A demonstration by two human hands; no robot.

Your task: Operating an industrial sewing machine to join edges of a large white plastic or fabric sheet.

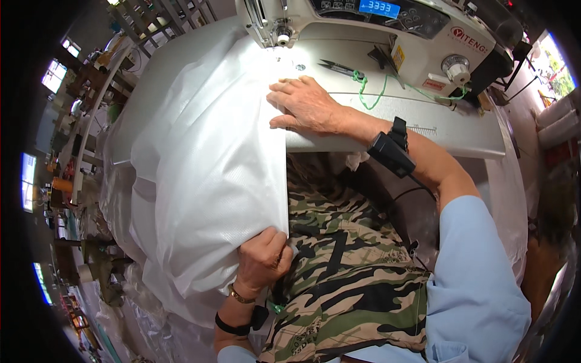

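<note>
A large sheet of white fabric (206, 181) spreads over the left of the sewing table and drapes down toward my lap. Its straight right edge runs from the lit needle area to my left hand (263, 257), which is closed on that edge low down. My right hand (305, 106) lies flat near the needle, fingers stretched out over the fabric's edge. Above it stands a white sewing machine (375, 51), its presser foot (278, 54) washed out by the bright lamp. Whether the foot touches the fabric I cannot tell.
Thread snips (342, 68) tied to a green cord (369, 106) lie on the machine bed, right of the needle. The handwheel-side dial (455, 69) sits farther right. Below the table edge (393, 145) is my camouflage apron (357, 266). Cluttered shelving (85, 145) stands at the left.
</note>
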